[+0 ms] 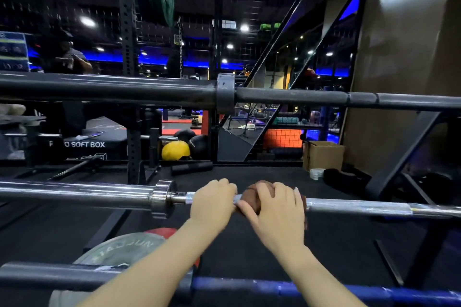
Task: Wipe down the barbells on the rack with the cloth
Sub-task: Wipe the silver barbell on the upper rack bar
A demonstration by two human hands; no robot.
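Nearest me the blue barbell [324, 290] waits unwiped; beyond it my left hand [213, 203] grips the chrome barbell [361, 207] bare, and my right hand [277, 209] clamps the brown cloth [252, 197] around it. Both sit close, so I could bunch cloth against knuckles; the black barbell [112, 90] lies farthest

Two bare forearms enter from about six o'clock, no sleeves, watch or rings visible. The left hand [213, 203] and right hand [277, 209] wear no gloves.
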